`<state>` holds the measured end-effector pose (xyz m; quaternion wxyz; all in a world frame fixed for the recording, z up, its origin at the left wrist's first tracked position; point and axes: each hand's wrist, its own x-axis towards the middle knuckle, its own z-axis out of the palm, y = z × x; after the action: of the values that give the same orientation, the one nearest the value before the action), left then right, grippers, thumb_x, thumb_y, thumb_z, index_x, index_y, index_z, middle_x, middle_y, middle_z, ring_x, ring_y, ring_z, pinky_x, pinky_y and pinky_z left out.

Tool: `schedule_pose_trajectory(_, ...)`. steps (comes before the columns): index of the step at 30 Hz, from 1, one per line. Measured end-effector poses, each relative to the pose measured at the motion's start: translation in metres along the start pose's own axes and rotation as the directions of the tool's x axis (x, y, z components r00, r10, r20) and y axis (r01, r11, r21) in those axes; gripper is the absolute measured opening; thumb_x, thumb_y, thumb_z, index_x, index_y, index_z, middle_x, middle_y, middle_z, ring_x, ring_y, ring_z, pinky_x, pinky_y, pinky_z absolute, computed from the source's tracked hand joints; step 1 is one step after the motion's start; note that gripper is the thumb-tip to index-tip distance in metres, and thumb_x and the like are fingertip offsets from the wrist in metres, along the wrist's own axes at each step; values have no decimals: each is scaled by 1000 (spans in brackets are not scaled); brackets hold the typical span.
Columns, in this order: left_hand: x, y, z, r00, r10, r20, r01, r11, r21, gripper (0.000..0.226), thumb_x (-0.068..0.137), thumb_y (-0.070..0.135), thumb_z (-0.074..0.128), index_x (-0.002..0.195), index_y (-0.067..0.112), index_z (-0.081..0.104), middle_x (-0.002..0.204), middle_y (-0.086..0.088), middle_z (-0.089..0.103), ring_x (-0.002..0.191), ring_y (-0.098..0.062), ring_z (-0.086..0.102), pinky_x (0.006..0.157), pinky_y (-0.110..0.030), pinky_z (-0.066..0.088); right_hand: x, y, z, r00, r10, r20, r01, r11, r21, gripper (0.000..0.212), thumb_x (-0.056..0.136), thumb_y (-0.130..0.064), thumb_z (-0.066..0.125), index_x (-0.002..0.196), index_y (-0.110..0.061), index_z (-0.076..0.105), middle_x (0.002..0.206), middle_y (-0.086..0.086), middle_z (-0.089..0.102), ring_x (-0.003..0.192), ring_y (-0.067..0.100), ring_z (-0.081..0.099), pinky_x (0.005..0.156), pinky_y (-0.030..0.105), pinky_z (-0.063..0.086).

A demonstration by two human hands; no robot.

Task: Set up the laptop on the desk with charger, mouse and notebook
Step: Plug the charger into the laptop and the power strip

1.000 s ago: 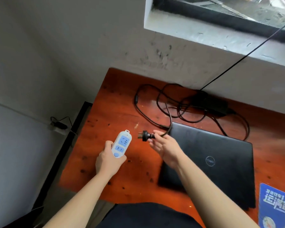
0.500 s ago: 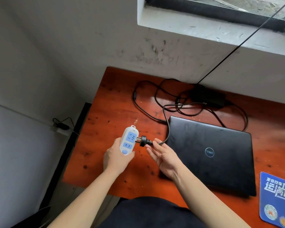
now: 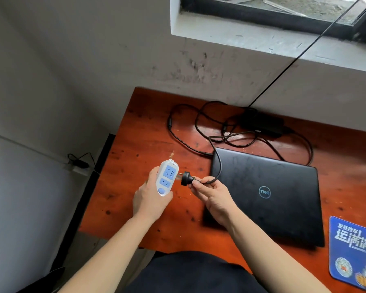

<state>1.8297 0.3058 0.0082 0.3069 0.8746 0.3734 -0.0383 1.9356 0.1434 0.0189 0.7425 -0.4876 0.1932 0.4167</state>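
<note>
Two hands converge: left hand (image 3: 150, 199) clamps the power strip (image 3: 166, 179); right hand (image 3: 215, 197) pinches the plug (image 3: 186, 179) just right of the strip, prongs horizontal, aimed at its edge.

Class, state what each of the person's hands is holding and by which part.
Left hand grips the white-and-blue socket strip around its lower body. Right hand pinches the black charger plug by its cord end, the prongs pointing at the strip.
</note>
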Motion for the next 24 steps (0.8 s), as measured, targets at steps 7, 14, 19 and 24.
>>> schedule_pose_trajectory(7, -1, 4, -2, 994, -34, 105, 41, 998, -58, 62, 73, 49, 81, 124, 30, 51, 106, 8, 68, 93, -18, 64, 71, -26, 46, -3, 2, -1, 1000, 3, 22, -4, 999, 39, 24, 84, 15, 68, 80, -7, 57, 115, 21, 73, 89, 34, 73, 75, 28, 62)
schedule_pose_trajectory(14, -3, -7, -5, 976, 19, 215, 47, 953, -301, 62, 72, 32, 86, 118, 29, 45, 97, 12, 65, 82, -8, 67, 74, -36, 59, -4, 6, -6, 997, -14, 82, 10, 999, 42, 23, 80, 11, 69, 80, -8, 56, 121, 22, 70, 90, 33, 73, 78, 28, 62)
schedule_pose_trajectory(19, -3, -6, -7, 935, -19, 354, 216, 821, -528, 47, 81, 52, 73, 113, 25, 51, 105, -5, 71, 90, -17, 71, 79, -40, 60, -5, 7, -5, 995, 2, 98, -9, 998, 69, 24, 85, 14, 65, 83, -8, 54, 121, 21, 71, 90, 32, 74, 76, 27, 61)
schedule_pose_trajectory(24, -9, -1, -11, 853, -83, 515, 477, 526, -704, 54, 101, 60, 22, 118, 33, 66, 105, -13, 75, 104, -30, 71, 97, -50, 54, -6, 3, -1, 993, -13, 114, 10, 1000, 27, 24, 82, 12, 68, 81, -9, 56, 121, 20, 71, 92, 33, 73, 78, 28, 61)
